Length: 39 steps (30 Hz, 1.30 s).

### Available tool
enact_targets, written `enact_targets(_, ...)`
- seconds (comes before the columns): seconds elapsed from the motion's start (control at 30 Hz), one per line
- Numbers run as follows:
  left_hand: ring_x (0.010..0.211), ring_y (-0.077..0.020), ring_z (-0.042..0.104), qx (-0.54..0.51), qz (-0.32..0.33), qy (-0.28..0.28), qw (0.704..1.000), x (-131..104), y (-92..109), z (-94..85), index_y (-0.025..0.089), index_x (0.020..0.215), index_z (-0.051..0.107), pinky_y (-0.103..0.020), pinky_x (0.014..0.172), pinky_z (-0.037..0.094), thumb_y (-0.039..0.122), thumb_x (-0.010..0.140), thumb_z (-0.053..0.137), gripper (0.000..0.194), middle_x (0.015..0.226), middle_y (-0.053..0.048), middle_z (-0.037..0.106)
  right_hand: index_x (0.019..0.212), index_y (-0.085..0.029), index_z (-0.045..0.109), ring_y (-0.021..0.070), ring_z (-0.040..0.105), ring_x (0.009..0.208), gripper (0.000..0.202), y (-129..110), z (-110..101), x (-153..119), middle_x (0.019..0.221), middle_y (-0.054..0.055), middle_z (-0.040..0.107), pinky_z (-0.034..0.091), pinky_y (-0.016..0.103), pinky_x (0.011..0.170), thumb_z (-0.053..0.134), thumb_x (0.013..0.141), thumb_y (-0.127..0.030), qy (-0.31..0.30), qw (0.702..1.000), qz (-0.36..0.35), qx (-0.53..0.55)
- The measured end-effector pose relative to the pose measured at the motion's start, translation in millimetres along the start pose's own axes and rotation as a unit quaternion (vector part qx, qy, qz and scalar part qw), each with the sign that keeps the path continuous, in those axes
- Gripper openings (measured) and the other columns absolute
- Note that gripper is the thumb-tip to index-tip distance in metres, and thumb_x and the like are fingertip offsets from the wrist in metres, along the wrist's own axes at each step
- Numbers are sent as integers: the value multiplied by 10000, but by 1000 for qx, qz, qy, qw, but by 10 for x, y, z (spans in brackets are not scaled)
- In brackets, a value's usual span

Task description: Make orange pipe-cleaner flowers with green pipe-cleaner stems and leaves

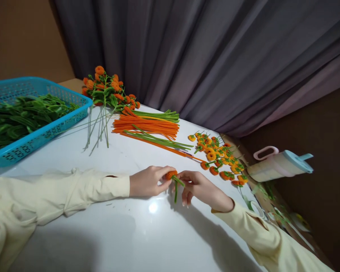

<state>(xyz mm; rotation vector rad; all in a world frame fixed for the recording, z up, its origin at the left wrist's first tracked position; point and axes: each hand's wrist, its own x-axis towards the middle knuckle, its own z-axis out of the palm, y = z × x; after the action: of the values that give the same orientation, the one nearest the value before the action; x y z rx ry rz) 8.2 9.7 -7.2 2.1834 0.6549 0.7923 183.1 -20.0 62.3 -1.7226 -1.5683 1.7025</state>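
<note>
Over the white table, my left hand [151, 180] pinches an orange pipe-cleaner flower head [171, 174] between thumb and forefinger. Two short ends of green pipe cleaner [176, 192] stick out from its underside, one pointing down and one to the right. My right hand [200, 187] is closed at the flower's right side, thumb and forefinger at the base of the green ends; its other fingers curl loosely below. Beyond the hands lie orange pipe cleaners [147, 126] in a bundle, with loose green pipe cleaners [161, 139] in front of them.
On the left stands a blue basket [45, 135] of green leaves [22, 119]. Stemmed orange flowers [116, 85] lie at the back. Several finished orange and yellow flower heads [215, 155] spread at the right, near a tumbler [280, 166] lying tilted in view. A grey curtain [172, 49] hangs behind.
</note>
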Motion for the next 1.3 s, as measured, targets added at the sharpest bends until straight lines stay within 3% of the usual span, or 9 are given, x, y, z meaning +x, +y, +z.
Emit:
enact_targets(0.1, 936, -208, 582, 41, 43, -29, 998, -6, 9, -27, 152, 1221, 447, -292, 836, 445, 232, 806, 517, 428, 1072, -108, 611, 822, -140, 496, 112, 581, 435, 153, 31, -21, 2, 564, -25, 593, 481, 231, 443, 486, 669, -143, -29, 998, 7, 64)
enact_targets(0.27, 953, -231, 565, 89, 55, -65, 992, 12, 2, -29, 141, 1225, 439, -310, 829, 438, 330, 811, 557, 471, 1047, -119, 607, 838, -123, 551, 112, 589, 485, 236, 94, -22, -39, 535, -15, 620, 503, 235, 517, 500, 611, -85, -46, 988, -13, 148)
enact_targets(0.53, 1053, -253, 543, 103, 58, -48, 992, 7, -6, -19, 121, 1251, 430, -340, 863, 449, 365, 857, 503, 469, 1160, -159, 572, 824, -85, 598, 118, 644, 589, 84, 112, 30, -46, 678, 59, 669, 533, 246, 667, 567, 757, -127, -55, 960, -12, 274)
enact_targets(0.7, 1111, -269, 516, 128, 107, -38, 985, -13, -10, -10, 73, 1297, 387, -374, 886, 468, 270, 866, 461, 479, 1210, -201, 541, 850, -67, 637, 113, 672, 714, 118, 160, 23, -48, 812, 84, 687, 526, 200, 751, 532, 802, -91, -73, 939, -2, 336)
enact_targets(0.93, 1079, -258, 546, 151, 190, 1, 970, -31, -50, -6, 93, 1371, 269, -373, 840, 522, 231, 871, 458, 552, 1206, -201, 537, 900, -68, 653, 115, 678, 721, 137, 184, 6, -55, 851, 92, 701, 527, 205, 787, 576, 792, -103, -83, 930, 2, 359)
enact_targets(1.07, 1079, -257, 548, 135, 203, 5, 970, -22, -55, -7, 112, 1390, 243, -370, 853, 524, 232, 869, 476, 583, 1203, -198, 534, 869, -60, 657, 110, 676, 695, 128, 210, -18, -44, 852, 94, 698, 541, 160, 683, 584, 810, -147, -100, 929, -15, 355)
enact_targets(1.2, 1081, -232, 549, 109, 221, 31, 969, 1, -51, -16, 117, 1389, 254, -354, 894, 508, 198, 895, 452, 538, 1188, -192, 544, 873, -72, 655, 92, 650, 558, 126, 263, -21, -25, 696, 56, 684, 517, 125, 495, 598, 798, -155, -86, 933, -31, 349)
enact_targets(1.3, 1096, -230, 541, 123, 217, 16, 968, 2, -58, -31, 110, 1388, 256, -358, 912, 496, 203, 916, 414, 506, 1219, -192, 526, 858, -73, 659, 86, 637, 517, 135, 287, -8, -16, 693, 61, 684, 507, 125, 466, 621, 780, -177, -80, 934, -42, 346)
